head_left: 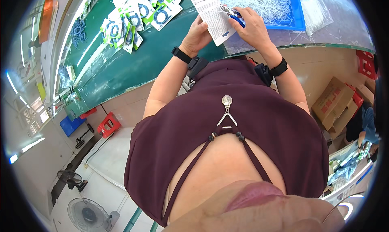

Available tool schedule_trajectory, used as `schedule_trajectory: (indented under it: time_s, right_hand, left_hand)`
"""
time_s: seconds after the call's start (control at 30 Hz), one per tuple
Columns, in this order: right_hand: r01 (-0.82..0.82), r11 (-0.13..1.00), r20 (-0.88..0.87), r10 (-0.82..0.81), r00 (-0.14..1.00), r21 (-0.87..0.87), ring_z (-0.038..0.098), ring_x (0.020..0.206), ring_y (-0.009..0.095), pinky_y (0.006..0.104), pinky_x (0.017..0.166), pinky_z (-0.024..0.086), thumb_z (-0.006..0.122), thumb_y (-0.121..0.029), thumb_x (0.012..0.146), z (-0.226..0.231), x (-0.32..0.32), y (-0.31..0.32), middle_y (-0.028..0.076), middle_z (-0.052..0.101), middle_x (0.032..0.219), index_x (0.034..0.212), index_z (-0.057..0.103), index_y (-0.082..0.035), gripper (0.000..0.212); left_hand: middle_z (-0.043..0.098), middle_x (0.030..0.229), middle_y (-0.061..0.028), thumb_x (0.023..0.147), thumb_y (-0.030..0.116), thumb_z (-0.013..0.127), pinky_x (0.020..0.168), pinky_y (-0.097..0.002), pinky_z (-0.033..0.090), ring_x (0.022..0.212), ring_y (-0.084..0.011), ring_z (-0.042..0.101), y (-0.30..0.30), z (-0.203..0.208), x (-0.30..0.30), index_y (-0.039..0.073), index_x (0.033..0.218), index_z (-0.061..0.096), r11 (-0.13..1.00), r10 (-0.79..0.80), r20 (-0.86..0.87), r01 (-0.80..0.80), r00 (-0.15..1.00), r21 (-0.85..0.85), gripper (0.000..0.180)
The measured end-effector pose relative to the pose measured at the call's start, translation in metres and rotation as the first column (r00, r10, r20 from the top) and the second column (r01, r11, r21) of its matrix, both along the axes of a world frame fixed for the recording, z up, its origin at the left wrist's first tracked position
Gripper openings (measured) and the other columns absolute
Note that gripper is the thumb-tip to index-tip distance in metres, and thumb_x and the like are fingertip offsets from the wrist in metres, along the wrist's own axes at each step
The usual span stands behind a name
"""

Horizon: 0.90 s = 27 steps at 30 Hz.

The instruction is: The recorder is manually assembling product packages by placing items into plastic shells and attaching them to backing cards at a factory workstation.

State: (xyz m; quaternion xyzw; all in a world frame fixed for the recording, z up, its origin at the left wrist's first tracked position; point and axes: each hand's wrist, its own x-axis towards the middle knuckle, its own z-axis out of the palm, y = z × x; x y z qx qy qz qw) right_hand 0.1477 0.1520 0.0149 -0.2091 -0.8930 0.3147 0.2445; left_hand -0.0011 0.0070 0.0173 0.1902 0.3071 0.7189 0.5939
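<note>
White printed cardboard backing card (208, 17), tall and narrow, back face up: it is held above the front edge of the green-topped table (156, 55), straight ahead of the person at work. The left hand (197, 36) is closed on its left edge in a pinch; the thumb shows against the edge, the rest of the grip is partly hidden behind. The right hand (252, 27) is curled around small metal cutting pliers with blue handles (238, 21), the tips set against the card's face. Too small to tell whether the tips bite on anything, or how far the handles are squeezed.

To the left, a loose heap of white-and-green cards (162, 15), many showing a blue-grey coiled ring on the front. I judge those mounted. Beyond them, a small bunch of loose blue-grey coils (78, 31), apparently with no cards yet.

To the right, a blue plastic tray (299, 13) heaped with thin whitish plastic strips (259, 5); just beside it, a clear bag of similar strips (316, 15). Supply looks ample.

My reading: a good batch done, this card midway, probably at a trimming step. Its front is hidden, so whether it carries a ring I cannot tell.
</note>
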Motion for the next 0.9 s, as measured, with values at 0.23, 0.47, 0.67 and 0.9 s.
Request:
schedule_trajectory:
  time_s: [0.23,0.47,0.67,0.9]
  right_hand:
    - [-0.025,0.998,0.026,0.027,0.999,-0.066,0.062,0.084,0.031,0.0399,0.072,0.048,0.064,-0.036,0.086,-0.003,0.009,0.005,0.012,0.062,0.093,0.11,0.063,-0.007,0.038]
    - [-0.118,0.875,0.073,0.172,0.982,-0.469,0.064,0.086,0.034,0.0382,0.075,0.05,0.061,-0.035,0.088,-0.062,0.013,0.01,0.018,0.068,0.091,0.104,0.066,-0.001,0.038]
    - [-0.092,0.856,0.168,0.204,0.965,-0.509,0.065,0.086,0.031,0.0368,0.075,0.05,0.059,-0.04,0.088,-0.079,0.01,0.014,0.017,0.069,0.09,0.103,0.068,-0.004,0.041]
    - [-0.142,0.868,0.025,0.175,0.984,-0.476,0.064,0.084,0.026,0.034,0.077,0.049,0.057,-0.043,0.091,-0.08,-0.004,0.022,0.013,0.067,0.095,0.107,0.066,-0.005,0.042]
  left_hand:
    - [0.049,0.131,-0.0116,0.079,0.03,0.076,0.105,-0.0407,0.042,0.123,-0.0244,0.049,0.003,-0.007,0.015,0.003,0.138,0.033,1.0,-0.004,0.071,0.005,0.997,-0.017,0.079]
    - [0.051,0.127,-0.0116,0.085,0.027,0.069,0.101,-0.0433,0.044,0.119,-0.0239,0.052,0.0,-0.034,0.017,0.002,0.134,0.037,0.982,-0.05,0.02,0.053,0.999,-0.184,0.064]
    - [0.052,0.125,-0.0114,0.09,0.024,0.064,0.101,-0.0441,0.044,0.118,-0.0246,0.052,0.004,-0.056,0.014,0.002,0.13,0.041,0.968,-0.045,0.163,0.083,0.986,-0.237,0.051]
    - [0.051,0.126,-0.0103,0.089,0.023,0.065,0.103,-0.044,0.042,0.122,-0.0257,0.049,0.008,-0.049,0.017,0.004,0.134,0.038,0.97,-0.057,0.093,0.077,0.994,-0.232,0.055]
